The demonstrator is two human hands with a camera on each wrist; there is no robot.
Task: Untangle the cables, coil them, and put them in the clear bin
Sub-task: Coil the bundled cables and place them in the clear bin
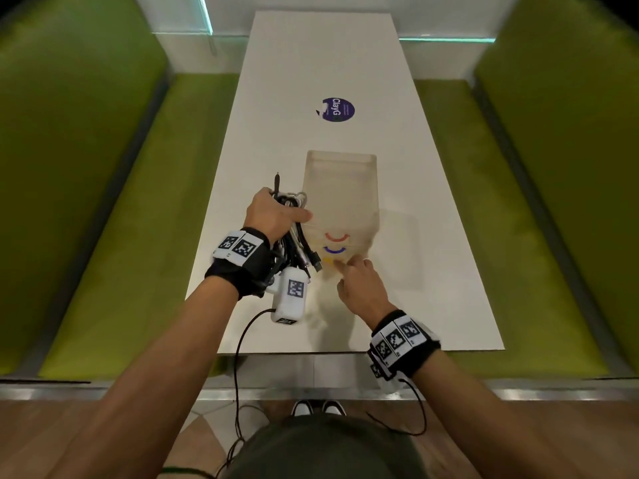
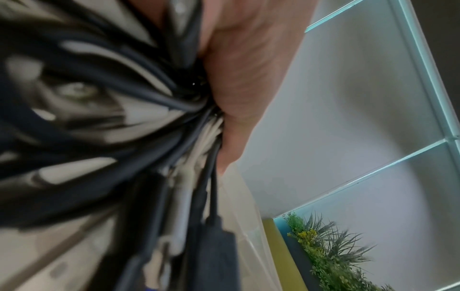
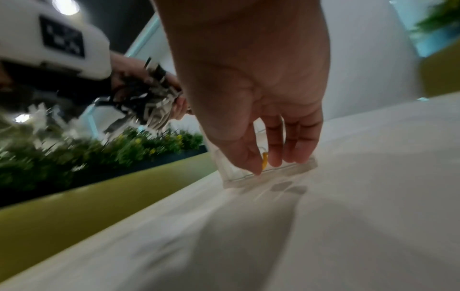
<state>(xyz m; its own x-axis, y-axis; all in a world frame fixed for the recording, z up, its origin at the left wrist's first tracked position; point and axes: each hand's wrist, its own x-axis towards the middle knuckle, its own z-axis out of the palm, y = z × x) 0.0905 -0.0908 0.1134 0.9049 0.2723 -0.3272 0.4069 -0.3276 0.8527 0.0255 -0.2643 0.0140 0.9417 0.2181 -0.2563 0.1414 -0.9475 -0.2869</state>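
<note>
A tangled bundle of black and white cables (image 1: pixel 297 243) hangs in the air just left of the clear bin (image 1: pixel 340 188). My left hand (image 1: pixel 276 212) grips the bundle in its fist; several plugs dangle below it. The left wrist view shows the cables (image 2: pixel 124 98) blurred and close, squeezed against my left hand (image 2: pixel 236 88). My right hand (image 1: pixel 345 267) reaches to the bin's near lower edge. In the right wrist view my right hand (image 3: pixel 268 165) touches the clear bin (image 3: pixel 293 171) at its thick base with nearly straight fingers. The cables (image 3: pixel 147 102) show at the upper left there.
The white table (image 1: pixel 432 271) is long and narrow, with a round purple sticker (image 1: pixel 338 109) beyond the bin. Green benches (image 1: pixel 121 236) flank it on both sides. A white wrist camera box (image 1: pixel 289 295) and its black cord hang below my left wrist. Plants (image 3: pixel 99 153) line the wall.
</note>
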